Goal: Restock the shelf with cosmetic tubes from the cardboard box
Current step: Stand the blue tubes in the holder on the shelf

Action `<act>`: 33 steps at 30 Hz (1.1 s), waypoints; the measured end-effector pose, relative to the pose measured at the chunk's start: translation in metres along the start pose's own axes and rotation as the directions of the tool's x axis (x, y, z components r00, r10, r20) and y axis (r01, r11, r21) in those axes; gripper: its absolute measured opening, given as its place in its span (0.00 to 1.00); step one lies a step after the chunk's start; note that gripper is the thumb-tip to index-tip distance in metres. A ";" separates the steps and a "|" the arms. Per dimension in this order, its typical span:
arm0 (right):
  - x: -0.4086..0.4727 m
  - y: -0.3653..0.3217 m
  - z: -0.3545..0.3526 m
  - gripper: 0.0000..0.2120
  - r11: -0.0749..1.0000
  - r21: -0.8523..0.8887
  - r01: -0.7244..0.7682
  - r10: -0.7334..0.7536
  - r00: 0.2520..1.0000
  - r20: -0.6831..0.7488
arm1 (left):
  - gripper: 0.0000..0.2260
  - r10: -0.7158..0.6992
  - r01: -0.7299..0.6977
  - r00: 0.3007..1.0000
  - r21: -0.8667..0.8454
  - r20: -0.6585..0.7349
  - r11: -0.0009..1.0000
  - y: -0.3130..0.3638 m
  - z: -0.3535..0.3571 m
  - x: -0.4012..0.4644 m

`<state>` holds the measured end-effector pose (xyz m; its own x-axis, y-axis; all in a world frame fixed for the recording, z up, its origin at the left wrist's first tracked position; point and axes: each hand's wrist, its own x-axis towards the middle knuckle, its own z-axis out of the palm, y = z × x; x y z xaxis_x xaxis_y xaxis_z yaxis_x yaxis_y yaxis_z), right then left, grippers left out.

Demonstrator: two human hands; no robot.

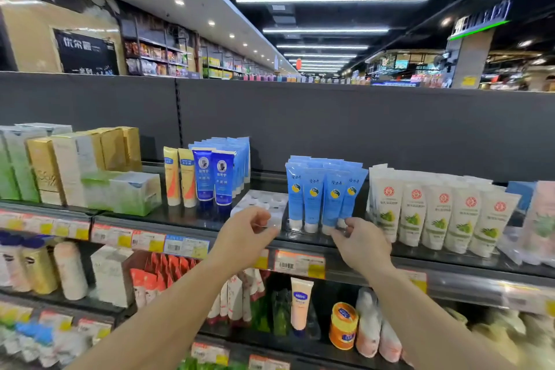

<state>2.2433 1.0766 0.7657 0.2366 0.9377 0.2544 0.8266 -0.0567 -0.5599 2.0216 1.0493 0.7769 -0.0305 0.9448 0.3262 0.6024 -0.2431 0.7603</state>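
So the top shelf (354,245) runs across the whole view, dark deck with orange and yellow price tags (298,263) along its front lip. Biggest stuff on it: gold and green cartons (57,168) off to the left, then a row of white tubes (435,213) with red seals on the right. In between sit the light blue tubes (322,195), the task's things, four across the front with more packed behind. They all stand upright on their white caps, long axis vertical, flat crimped ends pointing up, printed faces toward the aisle. The rightmost front one leans a bit to the right at the top.

Left of those is a clear plastic tray (264,204) with round slots, then two dark blue tubes (213,179) and two yellow ones (179,179), also cap-down.

Right hand (362,242) is at the base of the rightmost blue tubes, fingers touching the cap end (whether it's actually pinching one I can't tell). Left hand (247,231) has its fingers curled at the tray's front edge, looks like it's pinching the clear plastic.
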 end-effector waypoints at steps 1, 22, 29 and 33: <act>-0.007 -0.004 0.000 0.18 1.000 -0.019 -0.001 0.000 0.999 -0.036 | 0.16 0.010 -0.009 1.000 0.026 -0.016 1.000 -0.004 -0.006 -0.004; -0.288 -0.379 0.276 0.32 0.802 -0.037 0.597 -0.536 0.745 0.396 | 0.27 -0.146 0.216 0.976 0.755 -0.160 0.619 -0.300 -0.370 -0.199; -0.324 -0.446 0.364 0.30 0.743 -0.010 0.670 -0.568 0.638 0.519 | 0.27 -0.273 0.372 0.927 0.723 -0.257 0.582 -0.393 -0.435 -0.235; -0.316 -0.472 0.422 0.29 0.727 0.034 0.686 -0.578 0.585 0.569 | 0.28 -0.321 0.437 0.897 0.712 -0.303 0.549 -0.441 -0.463 -0.229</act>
<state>1.5622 0.9516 0.6167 -0.6301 0.7762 0.0240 0.7460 0.6136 -0.2590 1.3939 0.8381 0.6269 -0.4626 0.8592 0.2186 0.8856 0.4361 0.1599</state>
